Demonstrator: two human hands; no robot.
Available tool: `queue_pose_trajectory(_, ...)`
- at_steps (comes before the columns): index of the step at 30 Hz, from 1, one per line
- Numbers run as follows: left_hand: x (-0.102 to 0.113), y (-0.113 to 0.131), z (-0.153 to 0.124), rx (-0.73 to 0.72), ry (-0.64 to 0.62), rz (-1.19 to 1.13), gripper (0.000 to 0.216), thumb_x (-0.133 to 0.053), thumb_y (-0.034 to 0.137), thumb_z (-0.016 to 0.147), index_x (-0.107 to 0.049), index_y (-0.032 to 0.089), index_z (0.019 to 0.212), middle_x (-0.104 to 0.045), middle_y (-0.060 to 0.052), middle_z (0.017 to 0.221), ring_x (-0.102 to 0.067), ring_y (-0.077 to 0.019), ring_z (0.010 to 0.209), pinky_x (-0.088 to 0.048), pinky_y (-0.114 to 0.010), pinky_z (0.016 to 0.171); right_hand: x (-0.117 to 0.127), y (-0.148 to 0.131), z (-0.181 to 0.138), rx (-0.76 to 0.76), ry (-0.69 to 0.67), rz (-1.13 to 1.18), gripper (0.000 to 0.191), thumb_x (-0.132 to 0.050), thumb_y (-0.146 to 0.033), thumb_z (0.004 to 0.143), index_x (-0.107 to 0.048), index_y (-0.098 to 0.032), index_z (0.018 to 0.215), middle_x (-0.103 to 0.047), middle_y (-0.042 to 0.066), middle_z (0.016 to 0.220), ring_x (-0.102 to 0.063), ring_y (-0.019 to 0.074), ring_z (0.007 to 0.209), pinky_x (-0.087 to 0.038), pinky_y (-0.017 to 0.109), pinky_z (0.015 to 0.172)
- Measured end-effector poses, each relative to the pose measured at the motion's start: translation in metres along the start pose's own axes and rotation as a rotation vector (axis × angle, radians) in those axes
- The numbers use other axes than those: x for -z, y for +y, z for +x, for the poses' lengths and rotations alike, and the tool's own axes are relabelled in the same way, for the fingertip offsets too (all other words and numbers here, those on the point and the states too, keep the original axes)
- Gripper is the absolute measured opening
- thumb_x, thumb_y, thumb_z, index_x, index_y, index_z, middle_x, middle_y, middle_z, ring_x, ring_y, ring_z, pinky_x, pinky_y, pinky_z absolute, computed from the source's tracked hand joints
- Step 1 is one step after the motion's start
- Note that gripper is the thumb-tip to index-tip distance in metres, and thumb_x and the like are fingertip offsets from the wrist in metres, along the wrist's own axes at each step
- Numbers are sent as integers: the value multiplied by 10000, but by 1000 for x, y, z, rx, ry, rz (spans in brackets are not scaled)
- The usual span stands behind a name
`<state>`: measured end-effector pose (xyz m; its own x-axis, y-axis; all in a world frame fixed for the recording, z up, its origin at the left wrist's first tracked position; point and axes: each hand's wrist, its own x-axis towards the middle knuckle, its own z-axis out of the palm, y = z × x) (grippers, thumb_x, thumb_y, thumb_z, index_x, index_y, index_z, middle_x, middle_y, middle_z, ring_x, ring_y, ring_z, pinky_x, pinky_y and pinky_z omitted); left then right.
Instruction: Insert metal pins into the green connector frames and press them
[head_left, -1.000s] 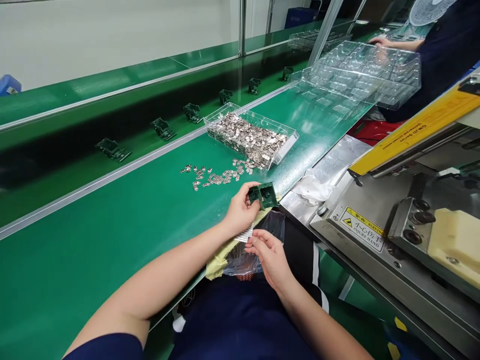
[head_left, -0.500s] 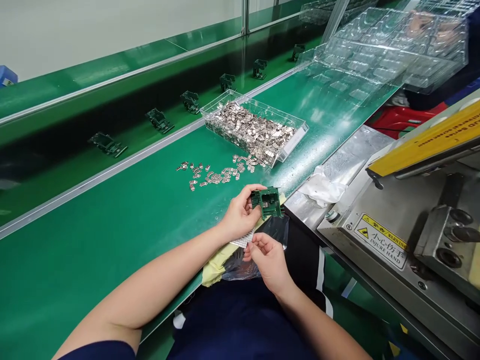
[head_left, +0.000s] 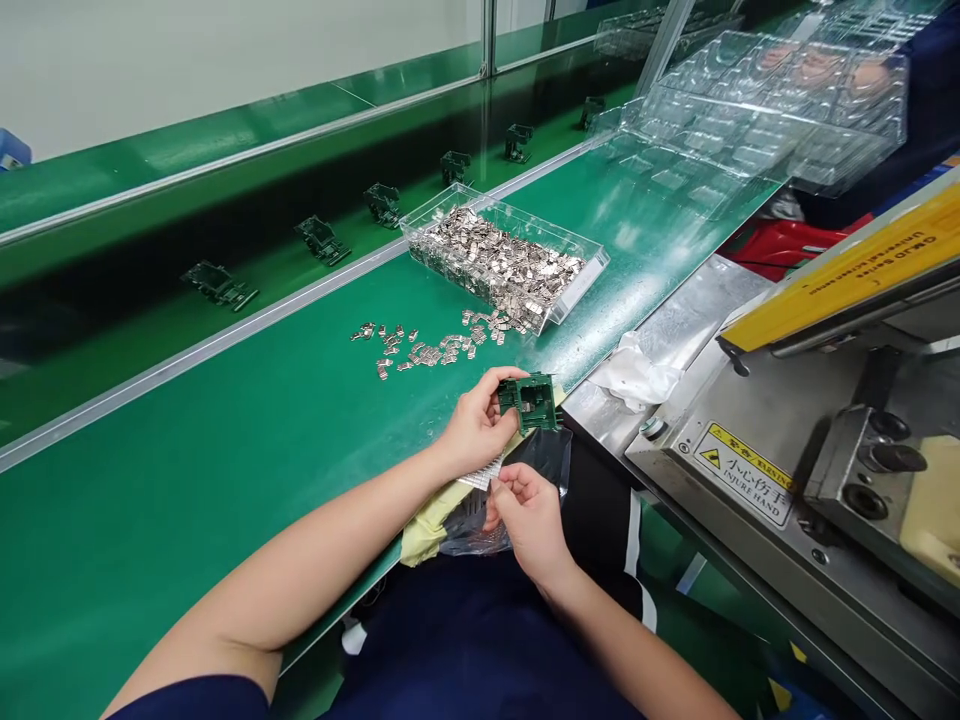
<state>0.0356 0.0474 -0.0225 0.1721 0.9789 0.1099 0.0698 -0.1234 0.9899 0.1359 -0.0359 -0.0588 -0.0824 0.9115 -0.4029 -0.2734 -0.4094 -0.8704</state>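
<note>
My left hand (head_left: 476, 430) grips a dark green plastic housing (head_left: 538, 408) with an open square middle, in which a small metallic piece shows. Just below, a white label sheet (head_left: 480, 476) with a fine grid lies under the left hand's palm. The thumb and fingertips of my right hand (head_left: 534, 515) are pinched together at the sheet's right corner; any small piece between them is hidden. A yellow cloth or paper (head_left: 424, 530) and a clear plastic bag (head_left: 469, 540) lie beneath, at the table edge.
A clear box (head_left: 574, 292) full of small metal pieces stands on the green table, with loose metal pieces (head_left: 426, 355) before it. Green housings (head_left: 322, 240) line the strip behind. At right are a machine (head_left: 720, 520), crumpled white paper (head_left: 634, 370) and a clear tray (head_left: 780, 110) near another person's hand.
The clear tray at the back right has shifted slightly left and down, and more of another person's fingers shows behind it. My hands hold nearly the same pose; the view has turned slightly.
</note>
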Motion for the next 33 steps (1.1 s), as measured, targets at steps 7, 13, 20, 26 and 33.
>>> queue_pose_trajectory(7, 0, -3, -1, -9, -13, -21, 371, -602, 179, 811, -514, 196, 1171, -598, -6, 834, -558, -98, 694, -467, -189, 639, 0, 14, 3, -2, -33, -18, 216, -628, -364, 697, -497, -193, 679, -524, -55, 431, -461, 93, 340, -436, 194, 360)
queue_pose_trajectory(13, 0, -3, -1, -17, -10, -21, 376, -607, 181, 808, -512, 195, 1172, -587, -2, 832, -538, -93, 681, -461, -190, 643, 10, 31, 16, 4, -76, -112, 191, -576, -373, 697, -529, -189, 675, -573, -25, 520, -540, 119, 416, -491, 226, 416)
queue_pose_trajectory(20, 0, -5, 2, 11, -1, -133, 396, -637, 184, 777, -500, 190, 1149, -558, 18, 793, -510, -79, 655, -434, -173, 615, 40, 32, 30, 73, -103, -409, 168, -624, -348, 682, -653, -188, 639, -661, 44, 600, -650, 210, 575, -543, 315, 566)
queue_pose_trajectory(26, 2, 3, 3, -11, 59, -268, 399, -676, 249, 757, -469, 185, 1092, -586, -13, 894, -575, -114, 803, -477, -220, 746, 54, 1, 10, 210, 0, -533, 175, -623, -358, 768, -688, -196, 766, -683, 53, 672, -664, 235, 652, -539, 340, 623)
queue_pose_trajectory(33, 6, 19, -47, 16, 35, -287, 325, -582, 266, 870, -458, 218, 1168, -596, -33, 1002, -591, -129, 926, -480, -235, 827, 37, -73, -21, 745, 159, -606, 91, -642, -288, 861, -700, -219, 845, -614, 57, 953, -593, 207, 899, -486, 329, 787)
